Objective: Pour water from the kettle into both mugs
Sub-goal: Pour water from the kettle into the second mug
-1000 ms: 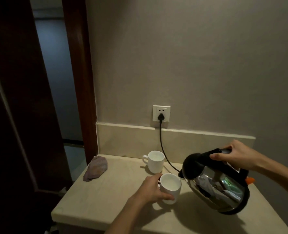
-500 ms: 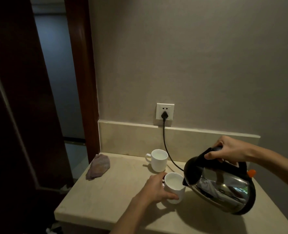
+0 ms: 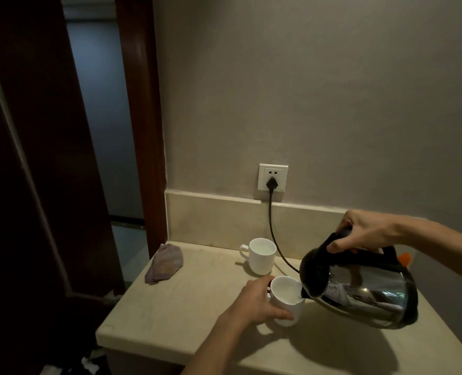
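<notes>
Kettle point(image 3: 365, 290) held low over the table point(image 3: 170, 307), tipped forward, black spout end dipped just inside the rim of the near mug point(image 3: 288, 303). Right hand point(image 3: 365, 234) clamped round the black handle on top; grip closed, thumb and fingers wrapped. Left hand point(image 3: 254, 304) closed round the near mug's left side, covering the handle, bracing it on the table. Far mug point(image 3: 261, 255) upright near the backsplash, well apart from the hands, handle to the left. Black cord point(image 3: 274, 239) running from the wall socket point(image 3: 273, 177) down behind the far mug toward the kettle. Crumpled cloth point(image 3: 165, 263) at the table's back left corner, clear of everything.

Step in hand, judging by the tilt and the spout's place: filling the near mug. Water stream itself too dim to make out; level inside either mug not readable, so no telling whether the far one is already filled.

Next move, likely: levelling the kettle before the mug brims, then, if the far mug is dry, carrying the spout up and left over it without snagging the cord. Calls for a slow, steady wrist and a firm hold below.
</notes>
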Action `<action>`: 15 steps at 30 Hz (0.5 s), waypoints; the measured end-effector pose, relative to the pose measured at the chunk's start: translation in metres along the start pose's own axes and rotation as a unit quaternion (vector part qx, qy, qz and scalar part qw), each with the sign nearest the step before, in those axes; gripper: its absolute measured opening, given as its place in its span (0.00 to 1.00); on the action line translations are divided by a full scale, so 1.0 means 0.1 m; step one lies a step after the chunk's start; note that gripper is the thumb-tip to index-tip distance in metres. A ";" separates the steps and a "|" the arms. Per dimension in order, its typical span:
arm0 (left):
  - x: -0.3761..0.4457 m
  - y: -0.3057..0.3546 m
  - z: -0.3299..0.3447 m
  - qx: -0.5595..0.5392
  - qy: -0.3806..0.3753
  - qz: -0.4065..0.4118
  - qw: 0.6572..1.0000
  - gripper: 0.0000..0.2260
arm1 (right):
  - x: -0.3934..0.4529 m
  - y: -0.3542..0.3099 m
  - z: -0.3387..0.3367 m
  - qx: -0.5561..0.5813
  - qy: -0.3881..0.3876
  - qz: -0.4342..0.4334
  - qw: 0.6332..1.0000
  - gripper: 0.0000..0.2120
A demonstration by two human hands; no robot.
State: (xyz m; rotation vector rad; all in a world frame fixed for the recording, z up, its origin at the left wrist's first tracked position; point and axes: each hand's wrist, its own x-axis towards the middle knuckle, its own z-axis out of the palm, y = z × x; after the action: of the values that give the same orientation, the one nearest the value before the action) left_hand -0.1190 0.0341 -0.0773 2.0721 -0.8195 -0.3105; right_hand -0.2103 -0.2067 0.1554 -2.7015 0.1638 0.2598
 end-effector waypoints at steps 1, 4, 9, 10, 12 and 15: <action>0.00 0.00 0.00 0.000 0.001 0.000 1.000 0.39 | 0.01 -0.02 -0.01 0.000 -0.006 0.001 1.000 0.17; -0.02 0.02 -0.01 0.000 0.003 0.001 1.000 0.38 | 0.03 -0.08 -0.02 -0.010 -0.014 0.009 1.000 0.18; -0.03 0.04 -0.02 0.003 0.005 0.000 1.000 0.38 | 0.06 -0.12 -0.03 -0.022 -0.023 0.012 0.999 0.19; -0.03 0.04 -0.03 0.002 0.005 0.000 1.000 0.38 | 0.06 -0.13 -0.04 -0.026 -0.026 0.008 0.999 0.18; -0.03 0.04 -0.03 0.002 0.004 0.001 1.000 0.38 | 0.08 -0.16 -0.04 -0.030 -0.033 0.002 0.999 0.18; -0.04 0.05 -0.03 0.000 0.005 0.001 1.000 0.37 | 0.11 -0.21 -0.05 -0.046 -0.047 -0.008 0.998 0.19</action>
State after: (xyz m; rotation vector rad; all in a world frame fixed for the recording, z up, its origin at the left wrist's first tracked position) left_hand -0.1225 0.0371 -0.0717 2.0719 -0.8142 -0.2985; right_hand -0.1957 -0.1904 0.1664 -2.7724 0.1037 0.3981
